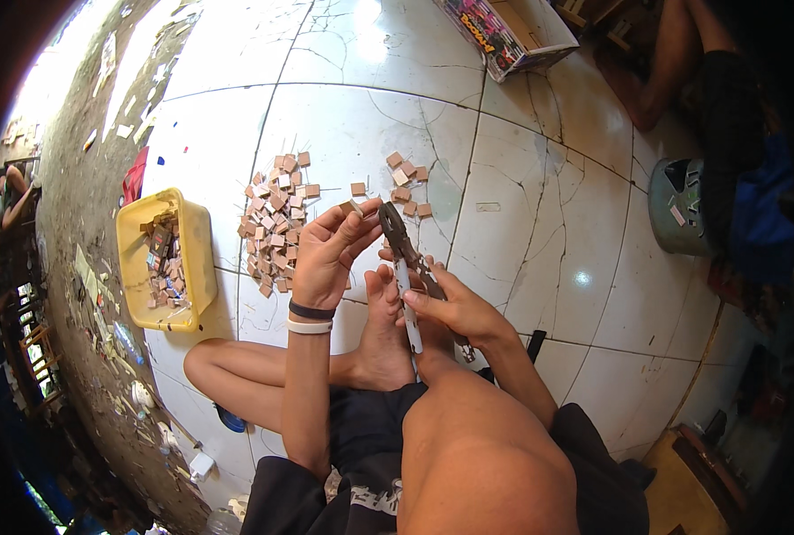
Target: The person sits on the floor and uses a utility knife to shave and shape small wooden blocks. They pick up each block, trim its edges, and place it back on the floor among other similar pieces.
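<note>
My left hand [325,259] pinches a small brown wooden block [352,209] between thumb and fingers, just left of the tool's jaws. Wrapped round a pair of pliers [395,234] with one white handle is my right hand [457,305]; the jaws point away from me, close to the left fingertips. Whether the jaws touch the block I cannot tell. Beyond my left hand lies a pile of small brown blocks [272,227], some with thin pins sticking out. A smaller group of blocks [402,176] lies to its right.
A yellow plastic basin [202,259] with blocks inside stands at left, beside the littered dirt ground [85,214]. An open printed carton [504,64] is at the far right. A green bucket [664,218] stands near another person's legs [660,89]. Cracked white tiles [539,232] cover the floor.
</note>
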Demonstrator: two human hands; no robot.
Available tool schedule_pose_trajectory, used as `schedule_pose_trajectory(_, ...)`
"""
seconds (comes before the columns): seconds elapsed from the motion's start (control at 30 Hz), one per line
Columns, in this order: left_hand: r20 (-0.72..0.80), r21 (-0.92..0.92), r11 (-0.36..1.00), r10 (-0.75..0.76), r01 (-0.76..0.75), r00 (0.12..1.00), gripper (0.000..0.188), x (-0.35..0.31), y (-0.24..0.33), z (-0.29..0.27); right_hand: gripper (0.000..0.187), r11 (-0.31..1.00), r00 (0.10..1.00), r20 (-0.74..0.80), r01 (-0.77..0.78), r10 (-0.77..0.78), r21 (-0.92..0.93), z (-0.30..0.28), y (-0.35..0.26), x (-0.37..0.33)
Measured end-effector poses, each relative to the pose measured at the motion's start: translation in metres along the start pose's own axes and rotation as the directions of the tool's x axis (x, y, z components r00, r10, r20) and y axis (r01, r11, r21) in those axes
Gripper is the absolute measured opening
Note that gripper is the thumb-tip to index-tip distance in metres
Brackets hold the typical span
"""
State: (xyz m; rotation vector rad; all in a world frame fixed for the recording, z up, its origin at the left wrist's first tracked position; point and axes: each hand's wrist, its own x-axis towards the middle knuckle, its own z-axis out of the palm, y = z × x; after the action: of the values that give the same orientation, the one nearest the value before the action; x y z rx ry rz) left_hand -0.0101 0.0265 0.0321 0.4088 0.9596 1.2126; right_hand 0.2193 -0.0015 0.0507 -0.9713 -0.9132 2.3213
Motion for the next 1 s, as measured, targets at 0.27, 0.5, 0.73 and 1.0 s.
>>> schedule_pose_trajectory(0.27, 0.014, -0.172, 0.979, -0.111, 0.112, 0.994, 0.030, -0.001, -0.010, -0.003, 0.063, 0.995, 0.998, -0.026, -0.060, 0.058, -0.085, -0.006, 0.018, 0.002)
schedule_pose_trajectory(0.5, 0.063, -0.207, 0.970, -0.118, 0.128, 0.991, 0.031, -0.001, -0.010, -0.006, 0.062, 0.993, 0.995, -0.039, -0.099, 0.097, -0.068, 0.001, 0.006, -0.007)
schedule_pose_trajectory(0.73, 0.064, -0.200, 0.972, -0.112, 0.123, 0.992, 0.032, 0.000, -0.012, -0.008, 0.060, 0.998, 0.998, -0.021, -0.060, 0.060, 0.025, 0.007, 0.010, -0.003)
schedule_pose_trajectory(1.0, 0.093, -0.191, 0.974, -0.106, 0.123, 0.990, 0.032, -0.002, -0.008, -0.010, 0.073, 0.991, 0.998, -0.022, -0.058, 0.056, -0.121, 0.000, 0.015, -0.005)
